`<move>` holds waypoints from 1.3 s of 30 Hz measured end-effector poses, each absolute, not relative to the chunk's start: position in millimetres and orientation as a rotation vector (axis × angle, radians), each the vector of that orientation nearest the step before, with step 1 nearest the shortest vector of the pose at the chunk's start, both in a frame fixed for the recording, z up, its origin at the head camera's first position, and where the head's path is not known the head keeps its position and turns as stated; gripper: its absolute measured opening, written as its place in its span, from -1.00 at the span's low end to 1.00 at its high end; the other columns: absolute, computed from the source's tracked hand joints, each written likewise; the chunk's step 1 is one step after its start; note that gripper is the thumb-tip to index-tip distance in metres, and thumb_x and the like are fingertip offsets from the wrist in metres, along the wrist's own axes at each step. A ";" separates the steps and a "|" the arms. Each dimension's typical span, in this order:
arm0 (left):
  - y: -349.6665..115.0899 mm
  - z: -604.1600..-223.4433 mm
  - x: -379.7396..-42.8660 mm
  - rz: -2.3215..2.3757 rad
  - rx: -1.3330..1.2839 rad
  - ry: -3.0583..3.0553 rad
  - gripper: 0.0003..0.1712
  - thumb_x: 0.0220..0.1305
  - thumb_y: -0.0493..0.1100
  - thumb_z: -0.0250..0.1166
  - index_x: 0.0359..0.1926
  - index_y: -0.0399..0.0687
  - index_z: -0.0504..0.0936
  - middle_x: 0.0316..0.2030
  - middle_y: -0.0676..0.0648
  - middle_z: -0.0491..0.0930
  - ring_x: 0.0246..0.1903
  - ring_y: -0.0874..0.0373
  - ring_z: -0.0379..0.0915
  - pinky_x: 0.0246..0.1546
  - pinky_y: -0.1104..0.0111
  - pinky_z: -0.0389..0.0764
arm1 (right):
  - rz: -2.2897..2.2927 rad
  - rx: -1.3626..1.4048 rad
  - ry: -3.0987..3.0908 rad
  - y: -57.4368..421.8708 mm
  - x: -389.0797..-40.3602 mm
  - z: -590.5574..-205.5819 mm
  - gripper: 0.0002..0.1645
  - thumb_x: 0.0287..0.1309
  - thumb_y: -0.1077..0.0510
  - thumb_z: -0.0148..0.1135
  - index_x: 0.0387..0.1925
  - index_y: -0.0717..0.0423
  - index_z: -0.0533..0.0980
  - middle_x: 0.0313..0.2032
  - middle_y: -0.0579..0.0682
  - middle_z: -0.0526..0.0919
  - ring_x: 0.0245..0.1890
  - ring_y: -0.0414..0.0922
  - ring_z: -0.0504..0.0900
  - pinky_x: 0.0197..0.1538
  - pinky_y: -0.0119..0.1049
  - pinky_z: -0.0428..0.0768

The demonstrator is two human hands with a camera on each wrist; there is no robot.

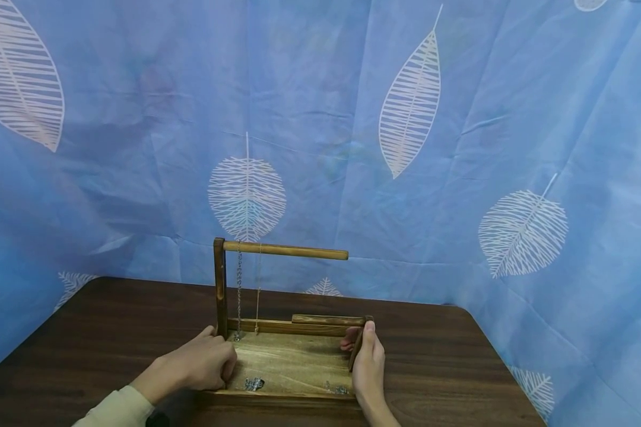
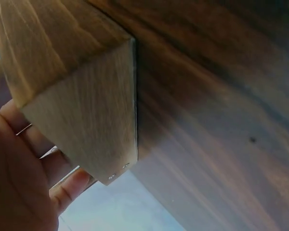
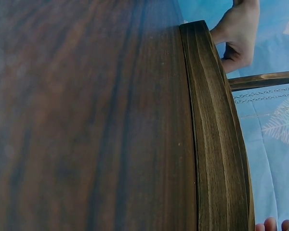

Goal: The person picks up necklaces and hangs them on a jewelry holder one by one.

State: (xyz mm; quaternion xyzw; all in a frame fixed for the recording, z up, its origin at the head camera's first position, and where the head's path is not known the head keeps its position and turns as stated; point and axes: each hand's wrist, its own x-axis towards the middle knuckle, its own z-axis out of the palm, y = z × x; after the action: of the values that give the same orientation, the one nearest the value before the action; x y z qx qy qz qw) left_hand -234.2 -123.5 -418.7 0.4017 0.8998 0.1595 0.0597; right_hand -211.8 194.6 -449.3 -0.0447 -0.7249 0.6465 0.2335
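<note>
A wooden jewelry stand point(image 1: 291, 359) with a shallow tray sits on the table. Its tall left post point(image 1: 221, 287) carries a bar point(image 1: 288, 251), from which a silver chain point(image 1: 239, 284) and a thinner necklace point(image 1: 258, 296) hang. A lower bar point(image 1: 326, 320) tops the short right post. My left hand point(image 1: 205, 359) grips the tray's left end, fingers curled over the wall. At the right end, my right hand point(image 1: 370, 367) holds the short post, thumb outside and fingertips inside. Small silver chain piles point(image 1: 254, 384) lie in the tray's front. The right wrist view shows the tray's front wall point(image 3: 216, 130).
The dark wooden table point(image 1: 432, 356) extends on both sides of the stand. Behind it hangs a blue curtain point(image 1: 320, 178) with white leaf prints. A small dark object point(image 1: 157, 420) lies by the left sleeve at the bottom edge.
</note>
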 end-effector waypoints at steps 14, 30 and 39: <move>-119.8 -417.9 -236.1 0.573 1.189 2.648 -0.57 -0.01 -0.52 0.39 -0.66 0.16 0.62 -0.71 0.31 0.42 -0.64 0.40 0.30 -0.17 0.11 0.18 | 1.764 -0.109 -2.021 195.0 -210.9 -448.6 -0.20 0.62 -0.19 -0.41 -0.14 0.40 0.54 -0.36 0.20 0.61 -0.34 0.07 0.61 -0.15 -0.06 0.64; -128.1 -413.4 -237.9 0.721 1.178 2.533 -0.66 0.12 -0.45 0.34 -0.51 0.15 0.62 -0.63 0.27 0.45 -0.59 0.40 0.22 -0.20 0.08 0.05 | 1.763 -0.101 -2.020 194.6 -211.1 -448.5 -0.23 0.63 -0.17 -0.40 -0.16 0.36 0.55 -0.36 0.20 0.61 -0.36 0.07 0.62 -0.18 -0.09 0.65; -132.9 -397.3 -235.8 0.887 1.104 2.446 -0.77 0.38 -0.35 0.21 -0.30 0.10 0.66 -0.42 0.21 0.55 -0.48 0.37 0.34 -0.14 0.21 0.35 | 1.770 -0.103 -2.014 194.5 -211.1 -448.2 -0.21 0.62 -0.18 -0.40 -0.14 0.40 0.54 -0.35 0.20 0.60 -0.35 0.07 0.61 -0.16 -0.07 0.64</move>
State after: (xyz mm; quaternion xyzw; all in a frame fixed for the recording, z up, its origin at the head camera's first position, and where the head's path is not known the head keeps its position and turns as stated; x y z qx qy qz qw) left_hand -235.8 -132.9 -397.3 0.3858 0.8546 0.3099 0.1571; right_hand -211.1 194.5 -448.2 -0.0375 -0.7310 0.6424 0.2271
